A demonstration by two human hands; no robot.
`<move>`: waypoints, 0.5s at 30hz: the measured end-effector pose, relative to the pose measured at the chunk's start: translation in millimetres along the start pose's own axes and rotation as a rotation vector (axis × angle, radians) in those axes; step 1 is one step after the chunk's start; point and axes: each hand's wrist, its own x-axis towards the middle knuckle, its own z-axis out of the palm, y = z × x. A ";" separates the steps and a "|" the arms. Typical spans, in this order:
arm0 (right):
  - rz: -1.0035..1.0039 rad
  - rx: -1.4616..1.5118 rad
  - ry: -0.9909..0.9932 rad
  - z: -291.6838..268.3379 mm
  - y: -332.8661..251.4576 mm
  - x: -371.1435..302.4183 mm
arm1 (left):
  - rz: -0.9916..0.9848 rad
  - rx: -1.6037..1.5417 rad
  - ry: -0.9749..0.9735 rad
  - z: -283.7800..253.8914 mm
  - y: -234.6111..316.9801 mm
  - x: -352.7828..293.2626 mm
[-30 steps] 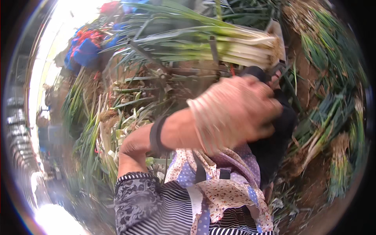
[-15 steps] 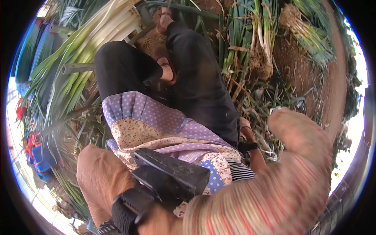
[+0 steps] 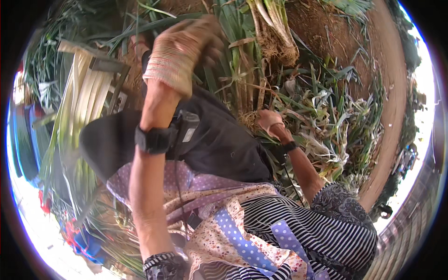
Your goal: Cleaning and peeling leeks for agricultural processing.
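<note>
My left hand (image 3: 189, 51), in a cream work glove with red stripes, hangs over my dark trousers (image 3: 214, 135). Its fingers are smeared by motion, and I see nothing held in them. A black band (image 3: 154, 140) circles that wrist. Low beside my right knee, my right hand (image 3: 272, 123) is closed at the root end of some leek stalks (image 3: 243, 88); whatever lies inside its fingers is hidden. A bundle of leeks (image 3: 273, 32) with brown roots lies just beyond.
At the left, pale leeks (image 3: 86, 88) lie across a metal frame (image 3: 109, 65). Stripped leaves (image 3: 326, 121) are heaped at the right on brown soil, along a curved edge (image 3: 389, 107). Blue objects (image 3: 23, 140) stand at the far left.
My gloved left hand has swung from close to the camera, at the right, outward over my legs. My right hand has reached forward to the leek roots. The view has shifted.
</note>
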 end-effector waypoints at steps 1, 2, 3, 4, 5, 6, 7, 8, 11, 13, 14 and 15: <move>0.020 0.013 0.010 -8.4 -3.4 8.4 | -0.048 -0.011 0.221 5.4 -3.2 18.1; 0.028 0.067 0.081 -11.7 -5.0 17.8 | -0.104 -0.018 0.454 7.9 -13.7 33.0; 0.033 0.118 0.151 -15.0 -7.4 27.5 | -0.112 -0.013 0.444 6.7 -25.9 42.0; 0.039 0.131 0.150 -15.2 -9.8 40.2 | -0.199 -0.203 0.453 0.1 -40.5 50.5; 0.008 0.201 0.212 -11.9 -8.2 53.4 | -0.288 -0.398 0.459 -4.1 -51.8 55.5; -0.025 0.270 0.274 -8.9 -8.1 67.0 | -0.340 -0.398 0.461 -10.1 -62.0 58.5; -0.013 0.280 0.274 -5.3 -7.2 83.7 | -0.351 -0.392 0.452 -15.3 -67.9 62.0; 0.071 0.233 0.202 -2.8 -6.3 96.9 | -0.378 -0.488 0.446 -18.2 -72.3 63.7; 0.179 0.260 0.043 2.6 -36.6 105.0 | -0.364 -0.589 0.458 -31.4 -71.8 63.0; 0.347 0.314 0.204 10.9 -55.5 99.5 | -0.296 -0.591 0.495 -27.6 -67.2 66.8; 0.362 0.312 0.242 14.9 -63.9 97.5 | -0.321 -0.593 0.481 -26.0 -65.3 67.4; 0.378 0.309 0.281 15.1 -68.8 98.0 | -0.320 -0.590 0.471 -22.3 -64.4 69.1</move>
